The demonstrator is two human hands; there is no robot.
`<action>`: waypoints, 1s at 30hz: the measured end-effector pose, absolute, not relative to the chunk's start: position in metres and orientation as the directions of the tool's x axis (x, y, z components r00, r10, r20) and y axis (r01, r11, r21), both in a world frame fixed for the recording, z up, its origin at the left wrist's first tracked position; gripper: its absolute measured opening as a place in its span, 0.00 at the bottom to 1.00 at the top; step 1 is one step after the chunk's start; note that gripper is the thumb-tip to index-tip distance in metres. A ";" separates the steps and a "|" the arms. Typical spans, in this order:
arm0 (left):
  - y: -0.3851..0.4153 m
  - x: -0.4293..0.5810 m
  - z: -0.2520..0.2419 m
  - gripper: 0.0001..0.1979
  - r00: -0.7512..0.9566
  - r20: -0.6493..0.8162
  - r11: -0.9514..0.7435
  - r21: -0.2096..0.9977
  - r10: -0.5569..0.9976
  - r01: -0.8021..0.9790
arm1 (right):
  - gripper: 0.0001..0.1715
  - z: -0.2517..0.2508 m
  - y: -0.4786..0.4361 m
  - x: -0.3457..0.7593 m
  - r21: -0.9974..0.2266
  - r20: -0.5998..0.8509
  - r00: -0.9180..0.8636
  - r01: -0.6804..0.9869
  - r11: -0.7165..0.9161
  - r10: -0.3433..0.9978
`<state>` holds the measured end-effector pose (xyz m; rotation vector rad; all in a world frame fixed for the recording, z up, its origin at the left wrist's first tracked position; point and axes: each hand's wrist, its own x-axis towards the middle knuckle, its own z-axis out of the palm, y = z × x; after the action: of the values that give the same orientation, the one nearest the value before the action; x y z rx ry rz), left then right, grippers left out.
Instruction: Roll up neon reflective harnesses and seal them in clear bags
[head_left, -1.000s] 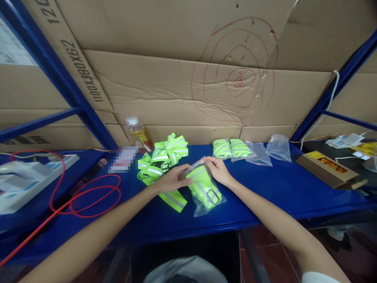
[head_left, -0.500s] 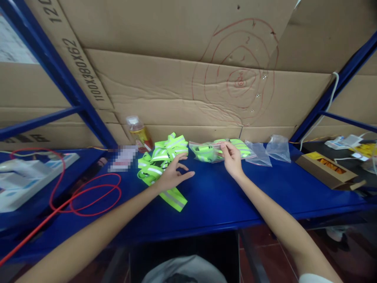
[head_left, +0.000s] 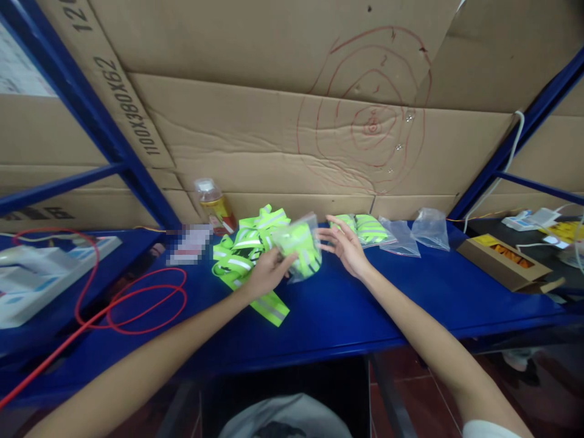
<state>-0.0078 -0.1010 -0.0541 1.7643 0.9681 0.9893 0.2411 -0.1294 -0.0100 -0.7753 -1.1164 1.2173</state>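
Note:
My left hand (head_left: 266, 272) pinches a clear plastic bag holding a folded neon-green reflective band (head_left: 298, 245), lifted a little above the blue shelf (head_left: 365, 304). Just right of that bag hovers my right hand (head_left: 345, 245), fingers spread and holding nothing. A loose heap of neon-green reflective bands (head_left: 249, 246) lies behind and under my left hand, one strip trailing toward the shelf's front. Two filled bags of bands (head_left: 362, 228) lie at the back, beyond my right hand.
Empty clear bags (head_left: 417, 232) lie right of the filled ones. A capped bottle (head_left: 213, 205) stands against the cardboard wall (head_left: 274, 121). A red cable (head_left: 137, 298) loops at left near a white device (head_left: 41, 274). An open cardboard box (head_left: 511, 261) sits far right.
A second ago both hands held the bagged band low on the shelf. My right hand carried it back toward the filled bags, then passed it across; now my left hand holds it and my right is open.

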 end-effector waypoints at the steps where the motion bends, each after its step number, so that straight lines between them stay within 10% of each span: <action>1: -0.098 -0.007 -0.055 0.27 0.357 0.178 -0.255 0.949 0.917 0.184 | 0.36 -0.012 -0.128 0.243 -0.935 0.244 -0.029 -0.272 0.227 0.969; 9: -0.086 -0.008 -0.058 0.36 0.504 0.144 -0.199 0.978 0.852 0.058 | 0.39 -0.047 -0.127 0.241 -0.858 0.341 -0.328 0.275 0.435 0.881; 14: -0.087 -0.015 -0.051 0.30 0.441 0.484 -0.606 0.773 0.756 0.189 | 0.37 -0.046 -0.128 0.237 -0.830 0.443 -0.170 0.292 0.475 0.880; 19: -0.075 -0.020 -0.050 0.20 0.543 0.537 -0.742 0.609 0.645 0.280 | 0.56 -0.023 -0.132 0.249 -0.413 0.765 -0.207 0.569 0.711 0.610; 23: -0.067 -0.019 -0.057 0.21 0.542 0.475 -0.687 0.662 0.693 0.300 | 0.36 -0.017 -0.138 0.256 -0.201 0.542 -0.604 0.581 0.788 0.584; 30: -0.067 -0.027 -0.045 0.22 0.442 0.587 -0.735 0.541 0.678 0.409 | 0.28 -0.037 -0.121 0.244 -0.061 0.533 -0.462 0.814 0.577 0.709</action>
<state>-0.0273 -0.0670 -0.0449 2.3790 0.9312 1.1852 0.2438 -0.1207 -0.0373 -1.2143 -2.2992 -0.2745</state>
